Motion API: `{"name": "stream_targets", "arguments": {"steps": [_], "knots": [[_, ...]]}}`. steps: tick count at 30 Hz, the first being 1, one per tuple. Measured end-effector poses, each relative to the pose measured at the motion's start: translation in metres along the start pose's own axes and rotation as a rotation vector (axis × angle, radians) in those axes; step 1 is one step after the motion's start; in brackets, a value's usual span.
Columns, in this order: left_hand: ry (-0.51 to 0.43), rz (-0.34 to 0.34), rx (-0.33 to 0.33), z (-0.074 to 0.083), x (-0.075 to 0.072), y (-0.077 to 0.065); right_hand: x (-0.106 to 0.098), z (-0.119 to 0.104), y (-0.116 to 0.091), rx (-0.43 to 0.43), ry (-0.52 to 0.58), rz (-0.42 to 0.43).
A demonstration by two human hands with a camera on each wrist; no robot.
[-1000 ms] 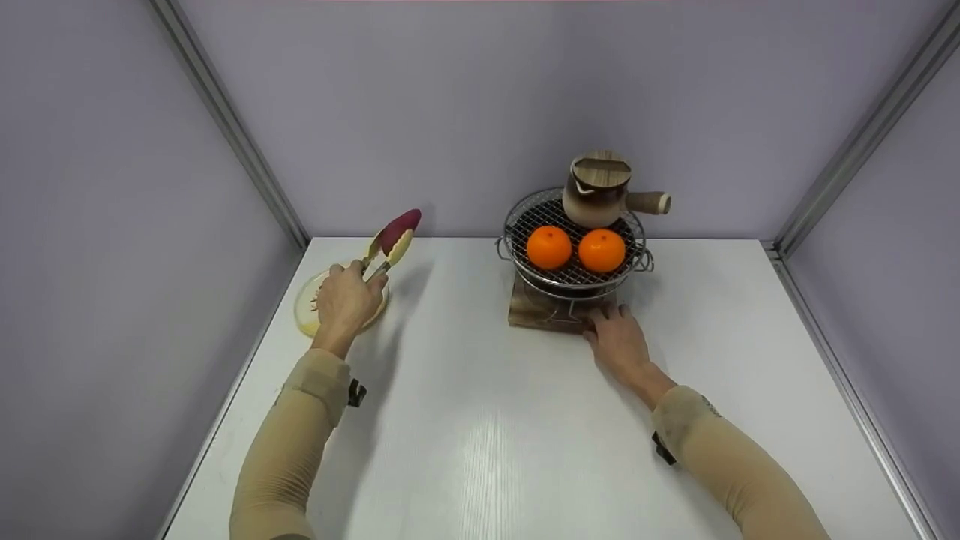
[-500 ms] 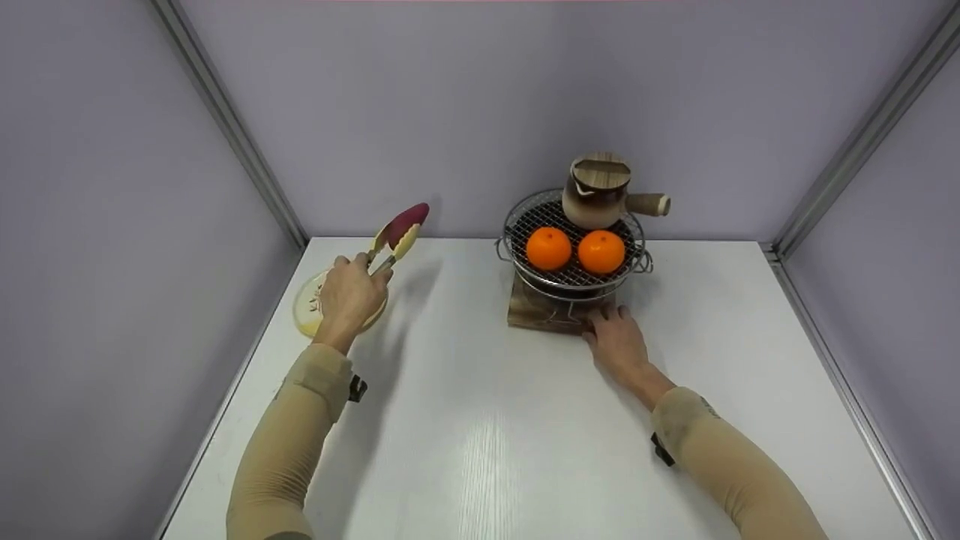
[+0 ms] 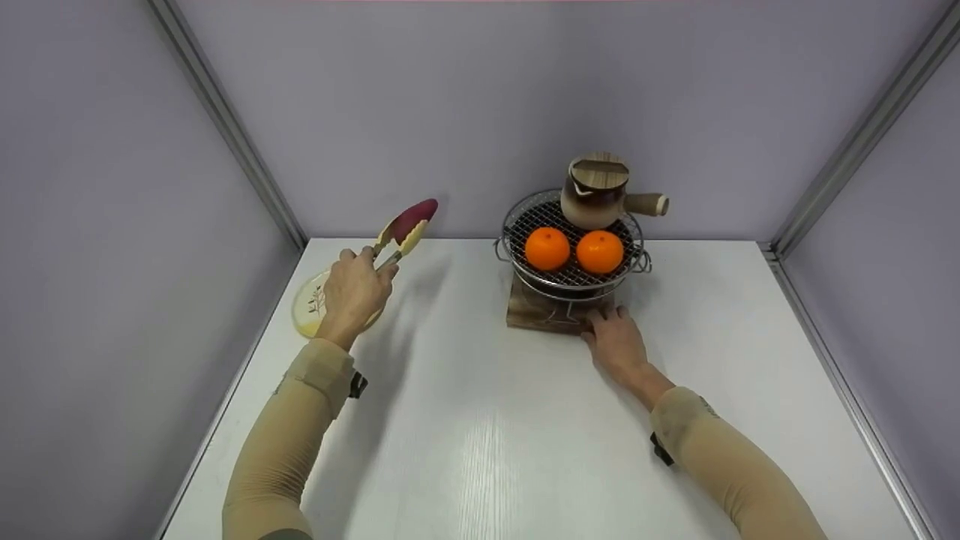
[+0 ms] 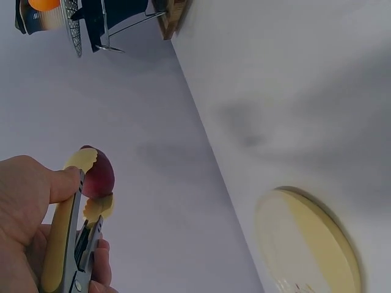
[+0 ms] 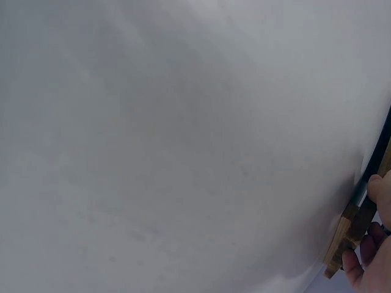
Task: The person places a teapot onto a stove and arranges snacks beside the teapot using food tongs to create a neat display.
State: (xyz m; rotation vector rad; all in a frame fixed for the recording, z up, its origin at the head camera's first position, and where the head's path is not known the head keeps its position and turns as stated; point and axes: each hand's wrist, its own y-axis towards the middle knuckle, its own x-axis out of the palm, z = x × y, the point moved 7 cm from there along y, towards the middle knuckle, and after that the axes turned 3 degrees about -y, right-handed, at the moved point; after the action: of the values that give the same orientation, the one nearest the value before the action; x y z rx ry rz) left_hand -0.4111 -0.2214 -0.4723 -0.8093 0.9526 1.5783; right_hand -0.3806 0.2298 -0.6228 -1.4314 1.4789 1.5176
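Note:
My left hand (image 3: 356, 292) grips yellow-tipped metal tongs (image 4: 59, 250), raised over the left part of the table. Between the tongs' scalloped tips is a dark red, tapered sweet potato (image 4: 101, 174). Below the hand, partly covered by it, lies a round cream and yellow plate (image 3: 306, 321) with a twig pattern. My right hand (image 3: 621, 345) holds the front right corner of a wooden base (image 3: 541, 315), thumb and fingers around its edge in the right wrist view. On that base stands a round grill (image 3: 574, 279) with a wire mesh top.
Two oranges, a left one (image 3: 547, 249) and a right one (image 3: 600, 252), sit at the front of the mesh. Behind them stands a brown side-handled teapot (image 3: 589, 211) with a wooden lid. Grey walls (image 3: 465, 112) border the white table (image 3: 450, 420) at the back and sides.
My left hand has moved slightly right and toward the back wall, carrying the tongs and sweet potato. More of the plate shows. The right hand keeps its place on the base.

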Motion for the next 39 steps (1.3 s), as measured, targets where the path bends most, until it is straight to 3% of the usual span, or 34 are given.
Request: {"name": "stream_targets", "arguments": {"steps": [22,39], "knots": [[0.012,0.017,0.054,0.033,-0.005,0.002,0.000,0.002,-0.001,0.010,0.004,-0.009],[0.008,-0.001,0.056,0.053,0.002,0.006,0.000,0.001,-0.001,0.012,0.022,0.008]]}}
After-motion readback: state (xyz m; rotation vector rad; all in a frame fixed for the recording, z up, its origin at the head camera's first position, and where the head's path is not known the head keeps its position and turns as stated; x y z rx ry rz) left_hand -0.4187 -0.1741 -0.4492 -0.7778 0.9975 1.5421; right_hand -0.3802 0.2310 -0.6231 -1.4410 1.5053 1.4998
